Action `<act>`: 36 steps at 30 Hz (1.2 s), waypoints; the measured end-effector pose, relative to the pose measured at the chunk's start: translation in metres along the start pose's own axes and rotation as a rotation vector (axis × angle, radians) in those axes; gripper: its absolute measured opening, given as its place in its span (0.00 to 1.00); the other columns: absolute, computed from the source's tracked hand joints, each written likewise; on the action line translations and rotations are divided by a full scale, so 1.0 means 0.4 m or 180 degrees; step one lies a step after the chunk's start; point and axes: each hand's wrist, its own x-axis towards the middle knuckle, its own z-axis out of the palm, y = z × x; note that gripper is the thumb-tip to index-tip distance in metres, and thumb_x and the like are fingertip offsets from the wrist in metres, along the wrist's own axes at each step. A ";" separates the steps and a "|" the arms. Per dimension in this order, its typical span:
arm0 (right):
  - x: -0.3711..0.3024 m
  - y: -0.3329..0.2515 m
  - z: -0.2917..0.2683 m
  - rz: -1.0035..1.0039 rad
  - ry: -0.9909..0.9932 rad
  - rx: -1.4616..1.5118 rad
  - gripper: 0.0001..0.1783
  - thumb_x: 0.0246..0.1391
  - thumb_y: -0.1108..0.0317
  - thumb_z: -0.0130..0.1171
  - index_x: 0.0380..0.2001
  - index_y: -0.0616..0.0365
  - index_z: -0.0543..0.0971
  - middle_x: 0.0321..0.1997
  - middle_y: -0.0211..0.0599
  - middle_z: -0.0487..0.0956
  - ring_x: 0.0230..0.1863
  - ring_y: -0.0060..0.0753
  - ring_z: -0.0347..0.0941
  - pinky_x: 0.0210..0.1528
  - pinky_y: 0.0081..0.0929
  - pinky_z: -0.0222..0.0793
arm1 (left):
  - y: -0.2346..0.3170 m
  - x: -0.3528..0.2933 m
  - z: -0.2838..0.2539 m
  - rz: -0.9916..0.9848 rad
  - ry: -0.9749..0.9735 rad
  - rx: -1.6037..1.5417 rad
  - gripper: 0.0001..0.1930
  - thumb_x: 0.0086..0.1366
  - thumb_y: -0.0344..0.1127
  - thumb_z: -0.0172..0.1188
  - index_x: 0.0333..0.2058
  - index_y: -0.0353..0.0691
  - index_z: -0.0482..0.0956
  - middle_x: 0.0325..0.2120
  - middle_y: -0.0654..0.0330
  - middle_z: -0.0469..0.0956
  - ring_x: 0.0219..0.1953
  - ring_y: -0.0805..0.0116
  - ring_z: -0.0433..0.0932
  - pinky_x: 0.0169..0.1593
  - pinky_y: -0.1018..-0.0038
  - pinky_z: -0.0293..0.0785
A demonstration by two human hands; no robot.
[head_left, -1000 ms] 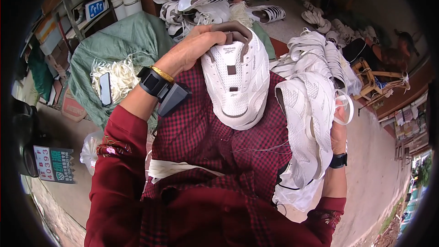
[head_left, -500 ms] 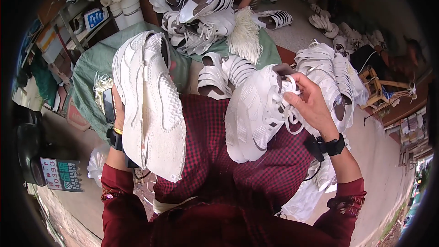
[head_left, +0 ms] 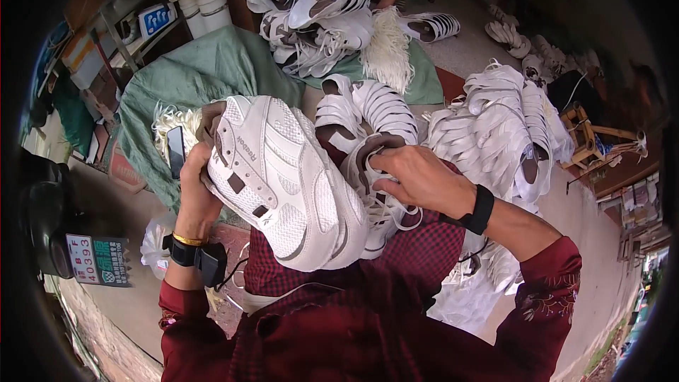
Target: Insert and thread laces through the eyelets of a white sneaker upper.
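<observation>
My left hand is closed around the collar end of some nested white shoe uppers. The outermost has bare eyelet holes with no lace through them, and its toe points down toward my lap. Just right of it, a laced white shoe upper with a brown collar lining rests on my checkered lap, partly hidden behind the nested uppers. My right hand pinches the collar of that laced upper, the thumb and fingers closed on its edge. Loose lace loops hang below my right fingers.
Beyond my knees are several white uppers. More stacks lie at right, and a heap sits on green cloth. Cream laces hang there. A phone lies at left. Another person's hand shows at the top.
My left hand has turned the nested uppers so the eyelets show, bringing them right and lower. My right hand has moved left from the laces to the collar of the laced upper.
</observation>
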 end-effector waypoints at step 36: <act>-0.114 -0.086 0.011 0.1587 0.1475 0.0872 0.29 0.53 0.61 0.67 0.52 0.58 0.65 0.17 0.44 0.70 0.19 0.46 0.72 0.25 0.41 0.64 | -0.216 0.152 0.447 0.2461 -0.1099 0.3760 0.21 0.72 0.46 0.55 0.56 0.38 0.73 0.53 0.44 0.73 0.53 0.45 0.74 0.57 0.60 0.71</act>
